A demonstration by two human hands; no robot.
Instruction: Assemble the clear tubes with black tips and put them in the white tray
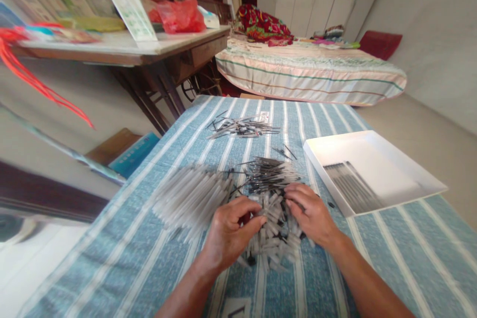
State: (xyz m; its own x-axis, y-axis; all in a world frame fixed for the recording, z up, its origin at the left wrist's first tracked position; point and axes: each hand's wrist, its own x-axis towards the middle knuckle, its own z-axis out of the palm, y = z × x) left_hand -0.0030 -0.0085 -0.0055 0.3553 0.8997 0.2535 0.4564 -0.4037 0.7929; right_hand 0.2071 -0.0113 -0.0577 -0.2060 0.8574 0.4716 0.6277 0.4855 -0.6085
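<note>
My left hand (236,231) is curled over a heap of short translucent caps (274,243), thumb and forefinger close together. Whatever sits between those fingertips is too small to make out. At the right side of the same heap, my right hand (311,213) bends its fingers and thumb inward, and its fingertips touch the pile's edge. Just beyond is a bunch of thin dark pen refills (270,174) with pale ends. Long translucent pen barrels (194,198) lie side by side in a stack left of my left hand.
A white shallow box (406,169) on the right holds a row of slim grey pens (350,186). Farther back lies a loose pile of thin dark and pale pieces (246,127). The striped cloth (145,243) covers the table. A desk (179,49) and a bed (309,69) stand behind.
</note>
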